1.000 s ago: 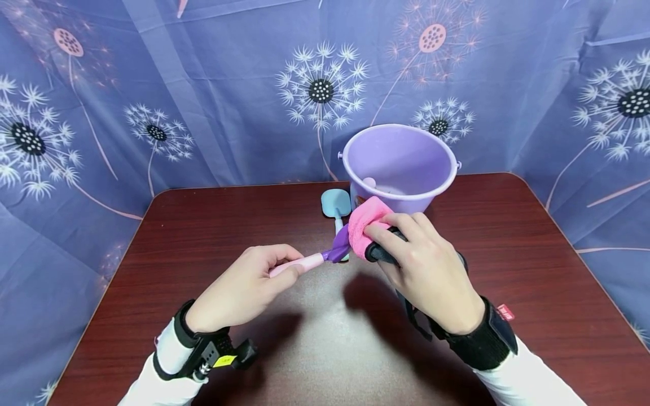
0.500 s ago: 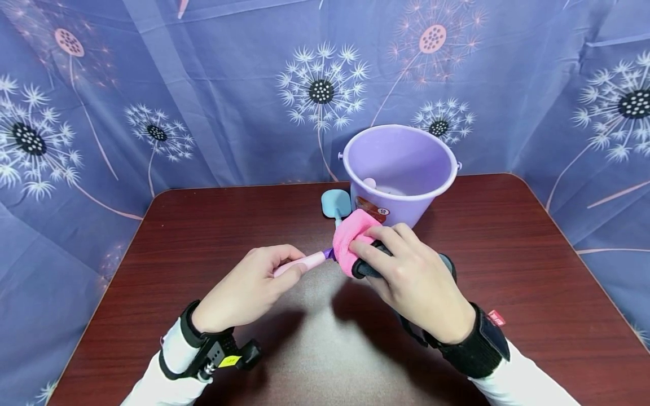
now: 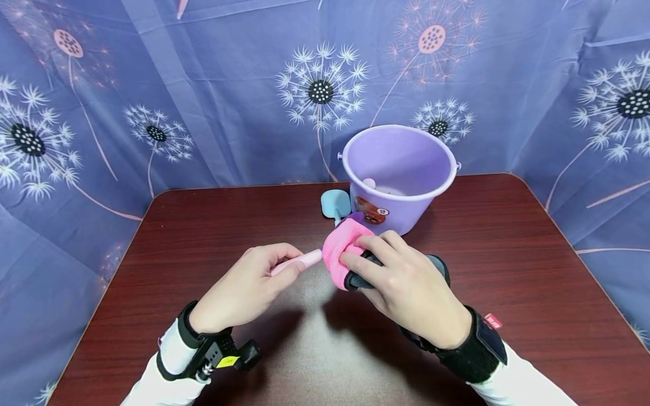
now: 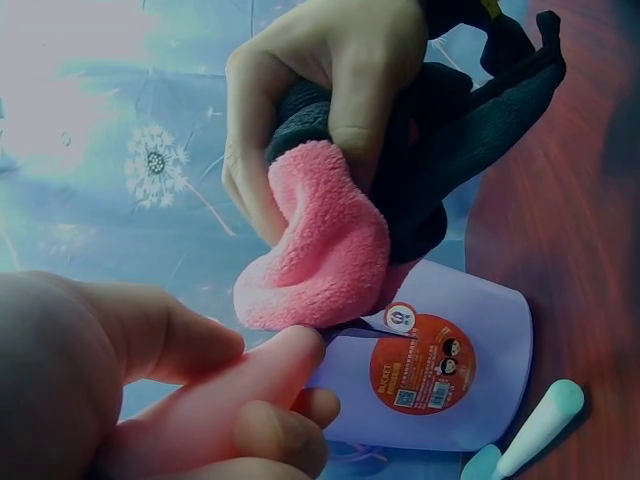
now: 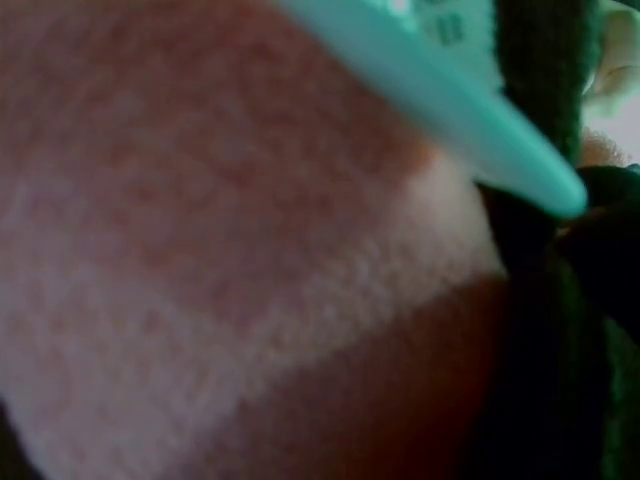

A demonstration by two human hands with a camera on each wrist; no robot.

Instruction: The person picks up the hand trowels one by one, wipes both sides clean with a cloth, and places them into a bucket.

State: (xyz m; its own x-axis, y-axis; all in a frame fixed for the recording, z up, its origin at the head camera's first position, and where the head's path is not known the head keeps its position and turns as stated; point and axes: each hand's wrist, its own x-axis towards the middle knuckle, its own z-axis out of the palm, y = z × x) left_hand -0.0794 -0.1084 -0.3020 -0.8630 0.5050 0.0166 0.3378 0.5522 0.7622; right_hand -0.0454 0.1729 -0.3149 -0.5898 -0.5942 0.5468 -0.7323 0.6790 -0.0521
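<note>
The pink-handled toy shovel (image 3: 307, 259) was just left of centre in my head view, its smooth, rounded plastic handle slanting up to the right. The left hand (image 3: 246, 285) held that handle between thumb and fingers. A fluffy pink cloth (image 3: 336, 251) was bunched against the handle's far end, hiding the shovel's neck; a sliver of glossy purple blade (image 3: 358, 216) showed above it. The right hand (image 3: 408, 282) gripped the cloth, which had a soft, dark grey section (image 3: 363, 276) under the fingers. In the left wrist view I saw the pink pile as thick and looped, with the dark fabric trailing to the upper right.

Behind the cloth, right of centre, stood a lilac plastic bucket (image 3: 406, 211), round-rimmed and tapering, with a red-brown label (image 3: 372, 211) on its front wall. A pale rounded piece (image 3: 369, 182) showed inside. Just left of it lay a toy shovel with a flat blue blade (image 3: 336, 202). All stood on a reddish-brown wood-grain table (image 3: 228, 217). Across the top of the frame hung creased blue fabric (image 3: 228, 62) printed with dandelions. My right wrist view was mostly blurred.
</note>
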